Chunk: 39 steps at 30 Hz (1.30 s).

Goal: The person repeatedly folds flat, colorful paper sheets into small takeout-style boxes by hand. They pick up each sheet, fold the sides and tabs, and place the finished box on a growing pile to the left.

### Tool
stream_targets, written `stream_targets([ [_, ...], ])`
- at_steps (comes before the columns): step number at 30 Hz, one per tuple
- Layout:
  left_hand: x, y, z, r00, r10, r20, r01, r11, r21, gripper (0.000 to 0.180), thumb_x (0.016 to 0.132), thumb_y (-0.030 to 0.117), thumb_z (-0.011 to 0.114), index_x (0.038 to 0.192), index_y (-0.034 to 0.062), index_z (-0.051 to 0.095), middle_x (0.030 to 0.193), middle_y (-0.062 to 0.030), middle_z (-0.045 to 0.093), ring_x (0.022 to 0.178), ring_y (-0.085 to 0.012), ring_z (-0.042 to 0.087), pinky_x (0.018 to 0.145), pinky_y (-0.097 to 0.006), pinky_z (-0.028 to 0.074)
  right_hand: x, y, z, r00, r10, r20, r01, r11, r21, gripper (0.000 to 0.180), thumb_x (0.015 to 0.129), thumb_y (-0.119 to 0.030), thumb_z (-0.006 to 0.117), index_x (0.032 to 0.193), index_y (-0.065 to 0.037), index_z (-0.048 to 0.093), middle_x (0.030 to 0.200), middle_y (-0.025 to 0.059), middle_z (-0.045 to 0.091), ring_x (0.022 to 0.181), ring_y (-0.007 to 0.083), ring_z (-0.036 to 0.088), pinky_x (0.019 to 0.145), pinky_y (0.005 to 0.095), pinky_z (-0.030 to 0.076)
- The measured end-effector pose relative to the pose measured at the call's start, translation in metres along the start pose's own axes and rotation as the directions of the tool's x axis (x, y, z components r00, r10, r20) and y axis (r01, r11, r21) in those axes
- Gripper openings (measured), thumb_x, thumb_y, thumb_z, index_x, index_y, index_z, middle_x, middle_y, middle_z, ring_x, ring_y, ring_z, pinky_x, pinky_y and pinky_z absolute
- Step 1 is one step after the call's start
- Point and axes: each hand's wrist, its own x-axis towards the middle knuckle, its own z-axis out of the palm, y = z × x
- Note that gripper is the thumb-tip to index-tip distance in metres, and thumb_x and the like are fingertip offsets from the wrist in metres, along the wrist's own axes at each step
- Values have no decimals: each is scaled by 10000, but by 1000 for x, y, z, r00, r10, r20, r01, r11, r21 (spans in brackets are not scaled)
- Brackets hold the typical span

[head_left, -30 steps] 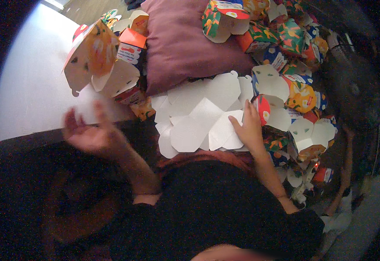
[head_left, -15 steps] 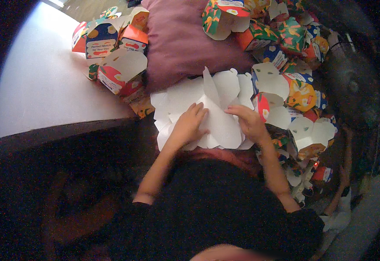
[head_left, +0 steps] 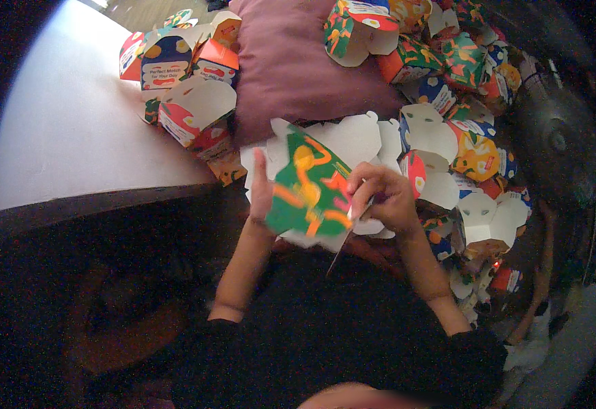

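Note:
A folding food carton (head_left: 309,187), its printed green side with yellow and orange shapes facing up, is held tilted between my hands. My left hand (head_left: 262,187) is against its left edge, thumb pointing up and the other fingers hidden behind the board. With bent fingers and thumb, my right hand (head_left: 385,198) pinches the carton's right edge. Under and behind it lies a stack of flat white carton blanks (head_left: 356,136), partly covered by the carton and my hands. The carton looks slightly blurred.
A mauve cushion (head_left: 305,61) lies beyond the stack. Several folded cartons (head_left: 196,102) stand on the white table (head_left: 73,129) at left. More folded cartons (head_left: 472,150) are heaped along the right. Another person's arm (head_left: 540,273) shows at the far right.
The carton blank that lay white side up under my hands is now raised and turned, showing its green printed side. My left hand has moved left; my right hand has closed on the edge.

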Motion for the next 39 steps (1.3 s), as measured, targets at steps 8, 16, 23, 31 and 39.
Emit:
stream_targets([
  [8, -44, -15, 84, 919, 132, -371, 134, 781, 610, 402, 804, 83, 578, 1175, -19, 466, 1099, -110, 570, 976, -183, 567, 857, -299, 453, 2, -43, 1, 989, -116, 90, 143, 896, -420, 204, 545, -110, 797, 699, -102, 664, 1192, 105, 460, 1189, 257, 415, 1013, 432, 289],
  [16, -35, -22, 86, 975, 122, -187, 98, 521, 848, 257, 885, 110, 498, 1113, -11, 500, 983, -58, 571, 865, -127, 524, 771, -268, 430, -12, -41, 19, 983, -87, -164, 11, 908, -420, 107, 694, 45, 648, 650, 8, 557, 1234, 173, 449, 1126, 246, 498, 941, 346, 404],
  [23, -36, -27, 81, 937, 142, -319, 115, 738, 665, 363, 845, 62, 522, 1195, 3, 445, 1072, -79, 560, 989, -163, 532, 854, -295, 428, -10, -40, 20, 969, -162, -185, 76, 914, -400, 117, 681, 4, 680, 700, -5, 565, 1182, 174, 520, 1094, 264, 519, 923, 353, 406],
  [31, -34, -35, 71, 917, 382, -118, -189, 674, 714, 641, 769, 41, 600, 1336, 95, 306, 1284, -130, 397, 1155, -239, 439, 984, -371, 350, -13, -48, 20, 972, 160, -172, -205, 934, -292, 609, 651, -50, 755, 1204, -21, 502, 1134, 110, 520, 1032, 206, 523, 943, 351, 388],
  [39, -34, -14, 78, 982, -106, -155, 187, 470, 862, 615, 774, 146, 577, 1318, 23, 318, 1272, -138, 399, 1214, -224, 356, 999, -324, 291, 3, -53, 4, 944, -268, 192, 326, 681, -655, 413, 722, -92, 661, 1114, 6, 580, 1034, 147, 628, 1037, 249, 582, 900, 345, 442],
])
